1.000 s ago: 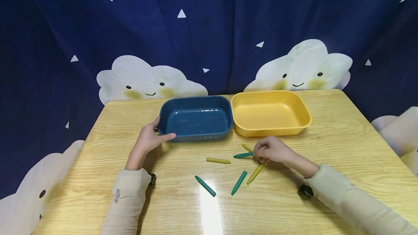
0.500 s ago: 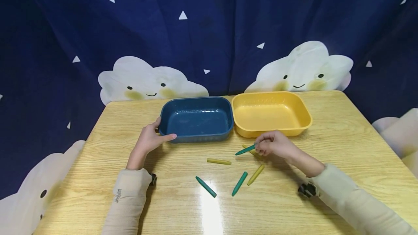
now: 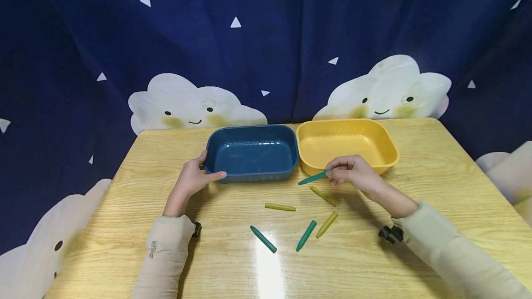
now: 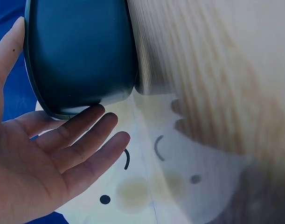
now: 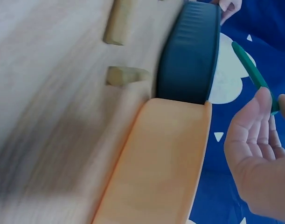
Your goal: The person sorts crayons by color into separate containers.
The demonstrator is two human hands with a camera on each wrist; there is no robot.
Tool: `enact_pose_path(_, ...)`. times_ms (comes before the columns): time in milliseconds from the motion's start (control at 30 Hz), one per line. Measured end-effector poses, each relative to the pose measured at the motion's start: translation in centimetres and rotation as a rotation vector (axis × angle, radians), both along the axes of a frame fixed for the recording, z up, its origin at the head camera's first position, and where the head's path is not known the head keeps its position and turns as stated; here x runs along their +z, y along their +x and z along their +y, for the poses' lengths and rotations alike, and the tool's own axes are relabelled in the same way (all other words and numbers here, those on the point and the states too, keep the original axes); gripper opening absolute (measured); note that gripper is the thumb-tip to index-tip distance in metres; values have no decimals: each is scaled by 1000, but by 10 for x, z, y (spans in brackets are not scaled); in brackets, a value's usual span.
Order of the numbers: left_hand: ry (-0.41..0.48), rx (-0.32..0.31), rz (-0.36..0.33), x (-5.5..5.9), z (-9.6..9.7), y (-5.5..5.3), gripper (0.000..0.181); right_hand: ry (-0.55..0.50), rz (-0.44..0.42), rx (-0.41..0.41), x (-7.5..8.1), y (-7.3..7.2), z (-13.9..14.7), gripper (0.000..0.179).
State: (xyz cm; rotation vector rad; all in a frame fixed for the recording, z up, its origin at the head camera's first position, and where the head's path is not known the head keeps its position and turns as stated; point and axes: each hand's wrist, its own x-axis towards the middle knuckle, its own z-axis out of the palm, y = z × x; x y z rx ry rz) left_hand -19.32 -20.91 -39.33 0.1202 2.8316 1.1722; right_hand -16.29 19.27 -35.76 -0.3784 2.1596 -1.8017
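Note:
My right hand (image 3: pixel 355 174) pinches a green crayon (image 3: pixel 312 178) between thumb and fingers, near one end. It is raised at the front wall of the yellow bin (image 3: pixel 320 146), and the crayon's free end points left. In the right wrist view, the green crayon (image 5: pixel 252 67) sticks out past the fingertips. My left hand (image 3: pixel 192 178) rests on the left front corner of the dark blue bin (image 3: pixel 253 157), thumb along the front rim. The left wrist view shows its fingers (image 4: pixel 81 154) fairly straight, some touching the bin's wall.
Loose crayons lie on the wooden table (image 3: pixel 224 262): yellow ones (image 3: pixel 280 207) (image 3: pixel 323 196) (image 3: pixel 327 224) and green ones (image 3: pixel 263 239) (image 3: pixel 306 236). Both bins stand side by side at the table's back edge, before a dark blue curtain (image 3: pixel 266 40) with clouds.
My right hand has lifted the green crayon off the group on the table and carried it back toward the yellow bin. The left hand stays at the blue bin.

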Motion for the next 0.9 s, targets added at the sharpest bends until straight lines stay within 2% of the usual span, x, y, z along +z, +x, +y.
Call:
enact_pose_path(533, 12, 2, -10, 0, 0, 0, 99, -150, 1, -41, 17, -22, -13, 8)
enact_pose_path(900, -1, 5, 7, -1, 0, -1, 97, -150, 22, -54, 24, -41, -29, 9)
